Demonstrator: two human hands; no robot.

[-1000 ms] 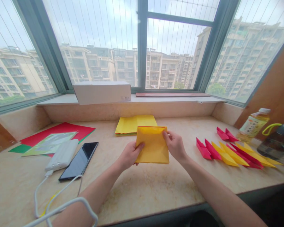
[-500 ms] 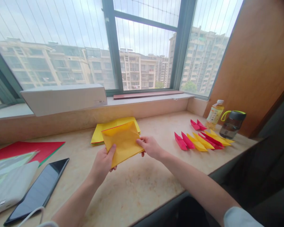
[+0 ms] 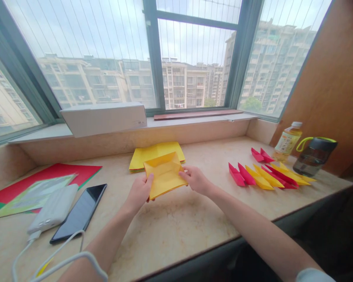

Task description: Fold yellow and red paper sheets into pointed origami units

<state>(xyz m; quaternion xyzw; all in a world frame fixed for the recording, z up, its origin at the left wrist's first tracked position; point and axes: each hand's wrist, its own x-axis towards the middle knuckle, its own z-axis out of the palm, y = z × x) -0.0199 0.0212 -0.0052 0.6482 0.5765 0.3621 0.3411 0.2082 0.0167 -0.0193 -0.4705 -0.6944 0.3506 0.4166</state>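
Note:
Between my two hands is a folded sheet of yellow paper (image 3: 165,176), raised above the counter and tilted toward me. My left hand (image 3: 141,190) pinches its left edge, thumb on the near face. At the right edge my right hand (image 3: 193,179) grips it the same way, fingers partly hidden behind. Just behind the folded sheet lies a stack of yellow paper (image 3: 142,156). Off to the right, several folded paper boats in pink and yellow stand in a row, among them a yellow boat (image 3: 260,178) and a pink boat (image 3: 237,175).
On the left lie red paper (image 3: 61,171), a white power bank (image 3: 54,209) with a white cable (image 3: 76,256), and a phone (image 3: 81,213). A drink bottle (image 3: 288,141) and a dark cup (image 3: 316,156) stand far right. A white box (image 3: 106,119) sits on the sill.
The view has swung left, so everything sits further right in the picture. The folded yellow paper now shows a more open, creased face; both hands still hold it.

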